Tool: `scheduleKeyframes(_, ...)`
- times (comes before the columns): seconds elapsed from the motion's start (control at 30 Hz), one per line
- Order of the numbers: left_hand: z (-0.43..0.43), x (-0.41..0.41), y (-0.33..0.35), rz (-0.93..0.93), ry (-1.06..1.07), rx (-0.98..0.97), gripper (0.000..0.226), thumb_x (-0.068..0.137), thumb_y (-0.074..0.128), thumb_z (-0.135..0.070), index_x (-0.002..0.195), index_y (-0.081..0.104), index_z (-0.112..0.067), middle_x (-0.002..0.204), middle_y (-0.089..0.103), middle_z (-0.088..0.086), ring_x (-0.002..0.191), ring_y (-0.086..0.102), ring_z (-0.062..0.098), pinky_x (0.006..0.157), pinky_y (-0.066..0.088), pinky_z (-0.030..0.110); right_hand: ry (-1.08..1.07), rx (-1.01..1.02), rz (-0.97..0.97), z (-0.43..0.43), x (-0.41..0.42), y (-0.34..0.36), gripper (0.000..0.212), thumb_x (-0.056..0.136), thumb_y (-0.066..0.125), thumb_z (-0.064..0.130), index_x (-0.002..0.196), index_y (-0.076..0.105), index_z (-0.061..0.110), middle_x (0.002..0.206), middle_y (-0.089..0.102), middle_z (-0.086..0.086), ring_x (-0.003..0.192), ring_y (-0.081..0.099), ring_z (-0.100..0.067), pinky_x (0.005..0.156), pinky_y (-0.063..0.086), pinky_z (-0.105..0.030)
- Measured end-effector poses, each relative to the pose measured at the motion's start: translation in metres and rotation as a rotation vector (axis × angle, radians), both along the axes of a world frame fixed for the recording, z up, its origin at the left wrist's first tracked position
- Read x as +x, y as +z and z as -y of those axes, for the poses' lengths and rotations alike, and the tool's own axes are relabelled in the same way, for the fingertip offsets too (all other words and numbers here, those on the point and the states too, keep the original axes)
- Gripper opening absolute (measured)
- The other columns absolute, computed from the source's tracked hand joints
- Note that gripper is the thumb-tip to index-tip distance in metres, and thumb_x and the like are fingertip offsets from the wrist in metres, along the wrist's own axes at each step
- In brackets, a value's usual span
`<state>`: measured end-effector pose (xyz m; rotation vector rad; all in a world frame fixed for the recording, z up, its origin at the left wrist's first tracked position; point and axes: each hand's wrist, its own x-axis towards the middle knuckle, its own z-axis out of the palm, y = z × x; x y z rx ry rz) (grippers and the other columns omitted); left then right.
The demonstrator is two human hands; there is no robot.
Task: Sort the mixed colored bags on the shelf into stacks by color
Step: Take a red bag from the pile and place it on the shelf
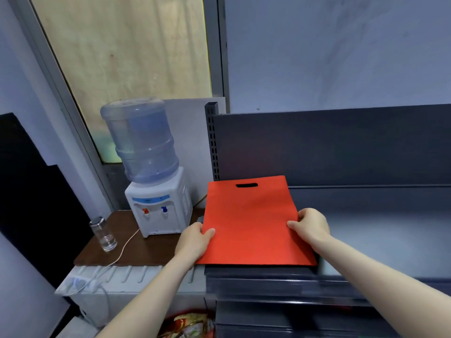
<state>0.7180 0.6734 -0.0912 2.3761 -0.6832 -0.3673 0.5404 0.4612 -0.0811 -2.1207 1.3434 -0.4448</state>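
Note:
A flat orange-red bag with a cut-out handle slot at its far end lies at the left end of the dark grey shelf. My left hand pinches the bag's left edge, thumb on top. Opposite it, my right hand pinches the right edge in the same way. No bags of other colours are in view.
A water dispenser with a large blue bottle stands on a brown side table left of the shelf, with a glass jar and a cable beside it. The shelf's upright back panel rises behind the bag. Lower shelves sit below.

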Motion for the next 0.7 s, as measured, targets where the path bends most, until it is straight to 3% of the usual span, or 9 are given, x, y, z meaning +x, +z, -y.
scheduleKeyframes(0.17,-0.002,0.003,-0.002,0.06,-0.034,0.103,0.03,0.093,0.049,-0.047,0.077,0.048,-0.022,0.087,0.062,-0.001,0.079,0.059,0.016,0.066,0.046,0.031,0.029,-0.09,-0.106,0.001,0.0,0.0,0.024,0.079,0.069,0.031,0.071,0.055,0.014,0.081,0.062,-0.004,0.079,0.056,-0.026,0.064,0.036,-0.027)
scheduleKeyframes(0.27,-0.005,0.001,0.006,0.146,0.008,0.034,0.03,0.09,0.055,-0.044,0.104,0.055,-0.017,0.101,0.062,-0.001,0.087,0.057,0.015,0.071,0.045,0.031,0.109,-0.221,-0.169,0.001,-0.006,0.001,0.028,0.083,0.066,0.036,0.09,0.059,0.009,0.1,0.058,-0.009,0.095,0.058,-0.031,0.071,0.044,-0.032)
scheduleKeyframes(0.37,0.002,-0.004,0.022,0.322,-0.04,-0.039,0.046,0.09,0.057,-0.037,0.13,0.05,-0.014,0.123,0.057,0.004,0.112,0.055,0.021,0.087,0.044,0.033,0.178,-0.4,-0.171,0.002,-0.019,0.007,0.032,0.088,0.059,0.035,0.106,0.057,0.008,0.115,0.053,-0.009,0.109,0.051,-0.031,0.08,0.049,-0.037)
scheduleKeyframes(0.53,0.039,-0.02,0.054,0.588,-0.263,0.069,0.056,0.089,0.057,-0.041,0.134,0.044,-0.01,0.135,0.05,0.006,0.127,0.044,0.025,0.1,0.044,0.039,0.213,-0.592,-0.211,0.009,-0.049,0.031,0.038,0.093,0.05,0.036,0.12,0.052,0.008,0.127,0.052,-0.006,0.117,0.046,-0.027,0.088,0.044,-0.035)
scheduleKeyframes(0.7,0.084,-0.049,0.082,0.698,-0.384,0.088,0.064,0.091,0.054,-0.045,0.142,0.036,-0.01,0.144,0.042,0.004,0.136,0.035,0.022,0.105,0.038,0.037,0.163,-0.608,-0.232,0.024,-0.093,0.056,0.048,0.094,0.048,0.04,0.131,0.045,0.01,0.136,0.048,-0.002,0.127,0.041,-0.024,0.096,0.041,-0.034)
